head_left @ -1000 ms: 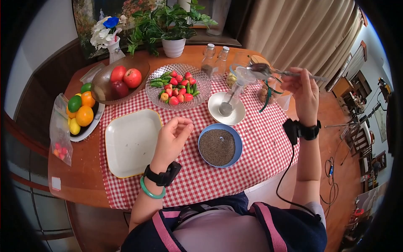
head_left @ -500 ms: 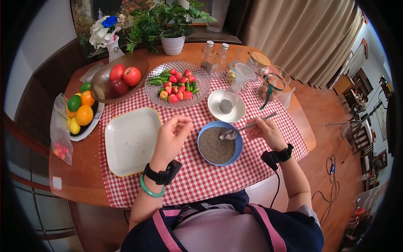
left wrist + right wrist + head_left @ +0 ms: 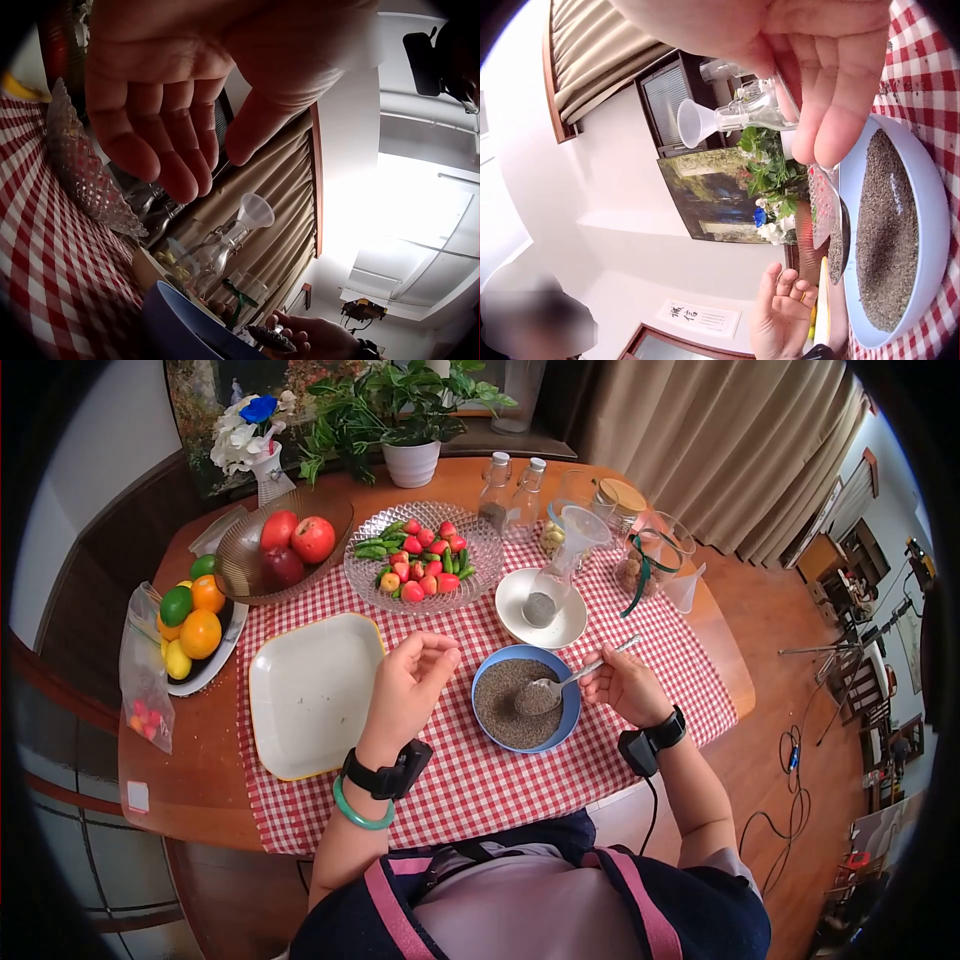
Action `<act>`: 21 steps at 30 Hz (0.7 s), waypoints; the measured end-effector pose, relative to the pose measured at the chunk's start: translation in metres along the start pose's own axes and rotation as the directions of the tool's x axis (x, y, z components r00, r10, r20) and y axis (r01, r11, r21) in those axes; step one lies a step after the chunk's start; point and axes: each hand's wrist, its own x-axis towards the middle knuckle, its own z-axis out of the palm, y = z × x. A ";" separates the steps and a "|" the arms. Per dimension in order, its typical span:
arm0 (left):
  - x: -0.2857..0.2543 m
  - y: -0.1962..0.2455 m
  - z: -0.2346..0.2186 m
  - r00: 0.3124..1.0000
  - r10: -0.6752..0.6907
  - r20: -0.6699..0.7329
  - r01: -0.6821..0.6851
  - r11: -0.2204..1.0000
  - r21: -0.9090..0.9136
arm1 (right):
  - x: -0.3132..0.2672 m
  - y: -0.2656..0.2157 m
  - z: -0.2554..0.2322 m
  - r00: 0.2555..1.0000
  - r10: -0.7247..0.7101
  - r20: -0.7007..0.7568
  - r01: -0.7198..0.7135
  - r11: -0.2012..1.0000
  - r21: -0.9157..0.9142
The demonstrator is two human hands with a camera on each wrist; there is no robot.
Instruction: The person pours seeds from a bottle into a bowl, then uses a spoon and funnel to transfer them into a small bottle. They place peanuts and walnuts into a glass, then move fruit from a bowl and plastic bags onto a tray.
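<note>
**Spoon loaded in the seed bowl**

Here the right hand (image 3: 622, 682) pinched the handle of a metal spoon (image 3: 556, 688), fingers curled round it, with the spoon's bowl sunk into the dark seeds of the blue bowl (image 3: 569, 712). The left hand (image 3: 410, 685) hovered just left of the blue bowl, fingers loosely bent and holding nothing; the left wrist view showed its palm bare.

Directly behind the blue bowl stood a small glass bottle (image 3: 546, 598) on a white saucer (image 3: 512, 606), a clear funnel (image 3: 582, 525) seated in its neck and a dark layer of seeds already inside. Judged from that, the step was scooping, and doing it well called for a modest, level load, lifted slowly and kept flat so that nothing rolled off onto the red checked cloth (image 3: 480, 780). A heaped spoon would likely shed seeds on the way, and the funnel's narrow throat might clog.

Left of the blue bowl lay a square white plate (image 3: 310, 695); behind and left sat a glass dish (image 3: 472, 572) of small red and green pieces.
</note>
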 end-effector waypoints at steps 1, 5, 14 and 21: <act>0.000 0.000 0.000 1.000 0.001 0.000 -0.001 1.000 -0.003 | 0.000 0.000 0.002 1.000 0.001 -0.002 -0.001 1.000 0.012; 0.000 0.002 -0.002 0.999 -0.029 0.046 0.027 0.999 0.044 | 0.000 0.000 0.008 1.000 0.008 0.016 -0.009 0.998 0.056; -0.001 0.005 -0.001 0.998 -0.035 0.045 0.033 0.998 0.051 | -0.003 -0.039 0.013 0.989 -0.138 0.052 0.132 0.987 0.096; 0.000 0.000 0.001 1.000 0.012 -0.002 -0.012 1.000 0.021 | -0.004 -0.113 0.016 0.918 -0.394 0.034 0.391 0.918 0.069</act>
